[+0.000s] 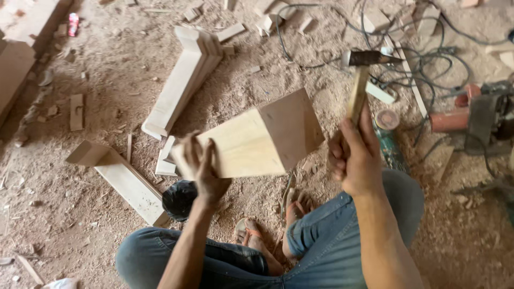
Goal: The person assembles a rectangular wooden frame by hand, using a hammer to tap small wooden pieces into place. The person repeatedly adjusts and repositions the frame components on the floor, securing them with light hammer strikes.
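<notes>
The wooden box piece [262, 140], made of two pale boards joined at a corner, is held up in the air in front of the person, above the sawdust floor [107, 69] and the person's crossed legs. The left hand [199, 167] has its grip pressed around the near edge of the piece, thumb on one side and fingers on the other. The right hand [353, 158] has its grip closed tight on the wooden handle of a hammer [360, 75], and the dark head is lifted high (well apart from the wood). To hit well, the piece should probably be held steady and the left fingers kept away from the spot where the hammer would land. There is no surface here; the person sits on the floor. All around lie sawdust, a stack of long boards [184, 75], another long plank [126, 182], small wood scraps, a black bag [178, 199], tangled cables [428, 64], and a power tool [476, 115] on the right.
</notes>
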